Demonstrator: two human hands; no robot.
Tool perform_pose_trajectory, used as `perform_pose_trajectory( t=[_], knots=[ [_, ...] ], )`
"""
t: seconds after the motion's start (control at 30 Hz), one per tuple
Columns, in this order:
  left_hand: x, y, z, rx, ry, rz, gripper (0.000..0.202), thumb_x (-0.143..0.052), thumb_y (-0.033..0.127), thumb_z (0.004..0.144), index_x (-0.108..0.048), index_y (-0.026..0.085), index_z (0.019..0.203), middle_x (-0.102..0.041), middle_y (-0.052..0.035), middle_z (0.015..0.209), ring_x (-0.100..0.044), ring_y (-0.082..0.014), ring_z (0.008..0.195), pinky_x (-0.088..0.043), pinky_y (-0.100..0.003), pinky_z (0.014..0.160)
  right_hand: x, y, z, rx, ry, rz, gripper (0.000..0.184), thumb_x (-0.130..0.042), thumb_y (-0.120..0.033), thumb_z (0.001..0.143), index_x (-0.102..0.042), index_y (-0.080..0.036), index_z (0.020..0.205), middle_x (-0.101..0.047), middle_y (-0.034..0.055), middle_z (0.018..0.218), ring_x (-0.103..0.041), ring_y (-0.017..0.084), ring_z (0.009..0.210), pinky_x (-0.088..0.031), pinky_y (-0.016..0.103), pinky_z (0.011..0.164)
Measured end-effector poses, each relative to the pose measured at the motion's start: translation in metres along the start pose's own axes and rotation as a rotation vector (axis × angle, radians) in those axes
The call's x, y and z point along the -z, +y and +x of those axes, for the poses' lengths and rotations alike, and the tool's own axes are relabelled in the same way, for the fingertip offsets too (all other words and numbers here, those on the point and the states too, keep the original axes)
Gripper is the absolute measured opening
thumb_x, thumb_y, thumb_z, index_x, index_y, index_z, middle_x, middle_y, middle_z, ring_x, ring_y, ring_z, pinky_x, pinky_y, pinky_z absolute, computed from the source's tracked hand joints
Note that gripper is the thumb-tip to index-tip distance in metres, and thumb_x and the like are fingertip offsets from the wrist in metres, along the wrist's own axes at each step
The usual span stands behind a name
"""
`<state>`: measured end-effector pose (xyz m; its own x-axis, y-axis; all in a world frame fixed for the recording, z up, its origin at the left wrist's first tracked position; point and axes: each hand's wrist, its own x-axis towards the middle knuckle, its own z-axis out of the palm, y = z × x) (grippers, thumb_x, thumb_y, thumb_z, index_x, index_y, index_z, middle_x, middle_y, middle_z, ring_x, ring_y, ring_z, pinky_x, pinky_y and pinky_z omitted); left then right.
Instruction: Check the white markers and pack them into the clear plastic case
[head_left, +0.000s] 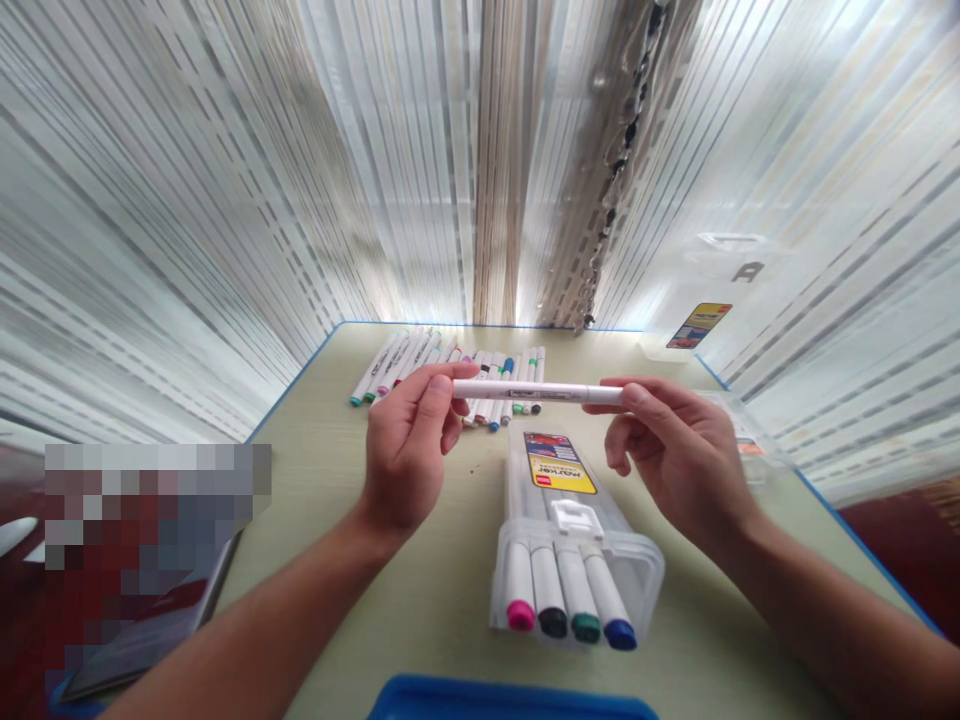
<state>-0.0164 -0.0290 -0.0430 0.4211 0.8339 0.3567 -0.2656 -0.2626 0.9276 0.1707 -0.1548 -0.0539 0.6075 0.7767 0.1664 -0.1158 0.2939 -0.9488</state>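
A white marker (544,391) is stretched level between my two hands, above the table. My left hand (411,440) pinches its left end between thumb and fingers. At the other end, the thumb and forefinger of my right hand (679,450) close on it. Below the marker lies a clear plastic marker case (570,510) with a yellow label and a white latch. Several white markers with pink, black, green and blue ends stick out of its near side. Behind my hands, a row of loose markers (405,360) rests on the table.
The pale green table (300,520) has a blue edge. A clear case lid (690,300) stands upright at the back right, with another clear plastic piece (750,440) beside it. A blue object (510,700) sits at the near edge. A dark flat device (165,620) lies left. String curtains (420,150) hang behind.
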Motion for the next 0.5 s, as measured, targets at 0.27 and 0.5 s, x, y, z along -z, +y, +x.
perform_pose_trajectory(
  t=[0.27, 0.5],
  knots=[
    [0.0009, -0.0023, 0.001, 0.001, -0.02, 0.006, 0.026, -0.055, 0.03, 0.096, -0.075, 0.013, 0.097, -0.056, -0.0006, 0.068, -0.046, -0.0073, 0.049, -0.031, -0.023, 0.043, 0.0006, 0.0022, 0.0018, 0.025, 0.02, -0.012, 0.017, -0.074, -0.033, 0.087, -0.076, -0.018, 0.093, -0.076, 0.0066, 0.078, -0.056, 0.008, 0.041, -0.042, 0.02, 0.036],
    [0.0019, -0.0027, 0.0025, 0.007, -0.006, -0.017, 0.021, -0.058, 0.03, 0.094, -0.07, 0.014, 0.098, -0.059, 0.0005, 0.067, -0.047, -0.0078, 0.049, -0.034, -0.021, 0.043, 0.0006, 0.0029, 0.0024, 0.009, 0.031, 0.005, 0.021, -0.076, -0.037, 0.086, -0.076, -0.017, 0.091, -0.076, 0.0066, 0.078, -0.055, 0.008, 0.041, -0.042, 0.02, 0.036]
  ],
)
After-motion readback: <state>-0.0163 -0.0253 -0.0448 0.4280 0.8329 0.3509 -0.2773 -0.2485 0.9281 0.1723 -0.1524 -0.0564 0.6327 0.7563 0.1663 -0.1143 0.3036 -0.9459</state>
